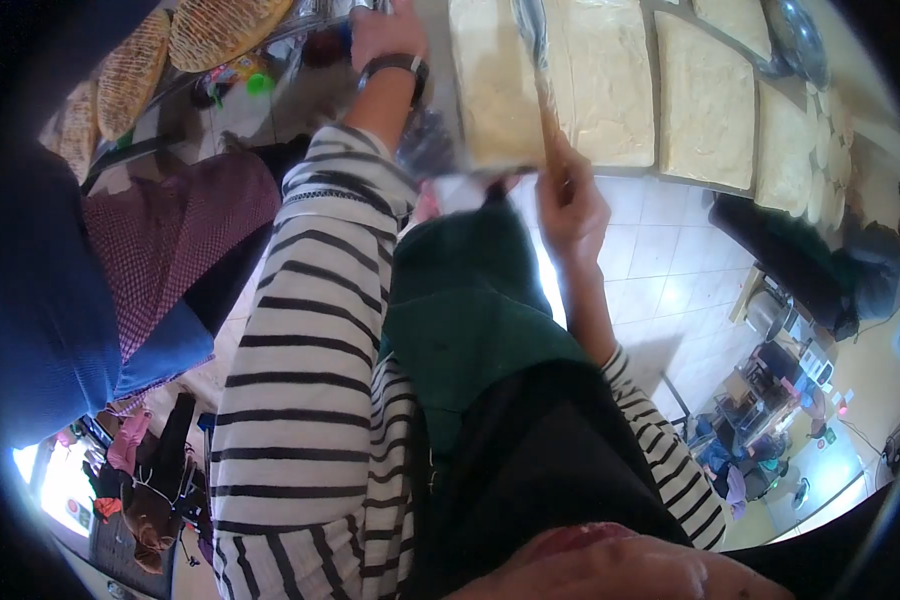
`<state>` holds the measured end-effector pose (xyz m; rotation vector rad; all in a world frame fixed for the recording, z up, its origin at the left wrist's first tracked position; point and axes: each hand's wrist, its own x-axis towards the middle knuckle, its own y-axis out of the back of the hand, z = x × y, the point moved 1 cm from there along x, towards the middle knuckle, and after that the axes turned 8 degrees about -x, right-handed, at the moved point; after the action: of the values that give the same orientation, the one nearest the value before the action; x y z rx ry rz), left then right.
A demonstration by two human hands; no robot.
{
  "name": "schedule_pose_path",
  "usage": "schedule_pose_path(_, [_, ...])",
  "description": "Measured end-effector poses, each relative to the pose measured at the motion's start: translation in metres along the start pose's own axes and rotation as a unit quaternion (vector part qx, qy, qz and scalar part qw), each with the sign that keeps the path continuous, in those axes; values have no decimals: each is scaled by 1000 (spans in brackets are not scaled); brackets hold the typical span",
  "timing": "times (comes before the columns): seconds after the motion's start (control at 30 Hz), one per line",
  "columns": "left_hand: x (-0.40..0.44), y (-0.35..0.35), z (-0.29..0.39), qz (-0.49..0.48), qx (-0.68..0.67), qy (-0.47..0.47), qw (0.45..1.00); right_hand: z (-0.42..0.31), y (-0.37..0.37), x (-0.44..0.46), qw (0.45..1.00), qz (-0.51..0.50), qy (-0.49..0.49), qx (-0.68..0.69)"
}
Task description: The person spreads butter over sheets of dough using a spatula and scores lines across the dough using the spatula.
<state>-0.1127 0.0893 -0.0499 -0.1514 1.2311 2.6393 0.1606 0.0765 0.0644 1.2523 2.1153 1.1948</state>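
My right hand [573,210] is closed around the wooden handle of a long-bladed spatula [547,110]. Its shiny metal blade lies over rectangular pale slabs coated with a cream-coloured spread. One slab [495,90] is just left of the blade and another slab [610,85] is to its right. My left hand [388,38], with a dark band on the wrist, is at the top edge, left of the slabs. It is close to a shiny metal thing that the frame cuts off. The left fingers are mostly out of sight, so their grip is unclear.
More coated slabs [707,100] extend right, near a dark shiny bowl-like object [798,40] and pale round pieces [828,150]. Long browned loaves with drizzled lines [133,75] lie upper left. A person in a blue top and checked maroon apron [175,230] stands close on the left.
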Motion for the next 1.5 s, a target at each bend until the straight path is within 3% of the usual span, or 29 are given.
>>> schedule_pose_path(0.47, [2, -1, -4, -21, -6, 5, 1000, 21, 6, -52, 1000, -17, 22, 6])
schedule_pose_path(0.57, [7, -7, -9, -21, 30, -78, 996, 24, 9, -66, 999, -30, 9, 20])
schedule_pose_path(0.63, [2, 3, -1, -15, -34, 5, 999, 22, 13, -73, 999, -42, -6, 28])
schedule_pose_path(0.93, [-2, 19, 8, -36, -28, 19, 999, 33, 18, -119, 995, -84, -54, 13])
schedule_pose_path(1.0, [2, 13, -1, -29, -26, 5, 999, 36, 21, -127, 998, -62, 5, -24])
schedule_pose_path(1.13, [-5, 13, 6, -43, -36, 13, 998, 59, 28, -149, 998, -56, 23, -4])
schedule_pose_path(1.27, [-4, 15, 7, -31, -34, 24, 999, 79, 47, -181, 993, -103, 51, 27])
schedule_pose_path(1.37, [-12, 28, 9, -56, -67, 50, 995, 92, 66, -199, 992, -94, 69, 55])
schedule_pose_path(1.43, [-14, 30, 1, -97, -138, -12, 986, 90, 77, -190, 994, -47, 90, 37])
schedule_pose_path(1.47, [2, 18, -30, -34, -181, -88, 979, 84, 84, -181, 995, -23, 98, 14])
schedule_pose_path(1.5, [-3, 17, -37, -62, -341, -99, 933, 84, 88, -178, 997, -2, 75, 13])
